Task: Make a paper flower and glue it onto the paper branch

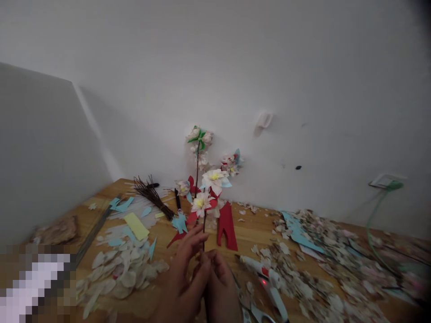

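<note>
In the lower middle, I hold a handmade flower (202, 204) upright by its thin dark stem (204, 229). It has white petals, a yellow centre and some red behind. My left hand (188, 273) curls loosely about the stem, its thumb against it and its fingers bent beside it. Close against it, my right hand (222, 287) pinches the stem; its fingertips are partly hidden. Just behind stand other flowers, one with a yellow centre and pale blue tips (215, 178), and one on a tall stem with green leaves (199, 137).
A glue gun (261, 269) with a red light lies right of my hands, near scissors (257, 313). Loose dried petals (124, 269) are heaped left, with more on the right. Bundled brown twigs (153, 197), red paper (227, 226) and yellow paper (136, 226) lie towards the wall.
</note>
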A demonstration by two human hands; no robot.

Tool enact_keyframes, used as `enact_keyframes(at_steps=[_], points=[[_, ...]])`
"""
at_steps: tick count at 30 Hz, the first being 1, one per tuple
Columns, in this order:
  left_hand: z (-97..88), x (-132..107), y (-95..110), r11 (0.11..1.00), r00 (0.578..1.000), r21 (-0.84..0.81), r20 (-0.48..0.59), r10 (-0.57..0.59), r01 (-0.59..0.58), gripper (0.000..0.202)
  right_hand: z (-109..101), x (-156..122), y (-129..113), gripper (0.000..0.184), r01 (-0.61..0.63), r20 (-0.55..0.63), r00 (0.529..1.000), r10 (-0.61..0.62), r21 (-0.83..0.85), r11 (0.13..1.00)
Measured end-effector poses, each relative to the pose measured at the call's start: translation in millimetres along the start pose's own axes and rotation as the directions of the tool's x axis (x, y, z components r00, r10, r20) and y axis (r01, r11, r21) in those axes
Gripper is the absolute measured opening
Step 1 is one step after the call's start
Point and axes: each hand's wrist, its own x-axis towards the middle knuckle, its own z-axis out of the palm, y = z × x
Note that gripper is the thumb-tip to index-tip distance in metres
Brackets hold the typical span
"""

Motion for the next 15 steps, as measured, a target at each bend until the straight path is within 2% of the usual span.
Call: enact_keyframes(at_steps=[3, 6, 9, 12, 13, 15], points=[[6.4, -2, 13, 0.993, 0.997, 0.101, 0.045, -0.059, 0.054, 0.031, 6, 2, -6, 0.044, 0.026, -0.018, 1.000, -0.026, 0.018, 0.999], [10.2, 3, 22, 0.984, 0.982, 0.033, 0.061, -0.177, 0.175, 0.036, 9, 1, -9, 0.046, -0.011, 0.012, 1.000, 0.012, -0.010, 1.000], [13.3, 9, 24, 0.979, 0.976, -0.021, 0.083, -0.200, 0.202, 0.038, 6, 1, -7, 0.045, -0.036, 0.043, 0.998, 0.039, -0.057, 0.998], [16.2, 11, 25, 0.979, 0.976, -0.019, 0.072, -0.203, 0.205, 0.040, 3, 1, -4, 0.043, -0.003, 0.039, 0.999, 0.006, -0.066, 0.998], [17.1, 11, 26, 0.978, 0.978, -0.044, 0.060, -0.202, 0.204, 0.039, 2, 2, -3, 0.041, 0.006, 0.039, 0.999, -0.003, -0.064, 0.998], [18.8, 10, 28, 0.941, 0.965, -0.213, 0.029, -0.261, 0.261, 0.038, 1, 3, -2, 0.038, 0.023, 0.048, 0.999, -0.022, -0.030, 0.999]])
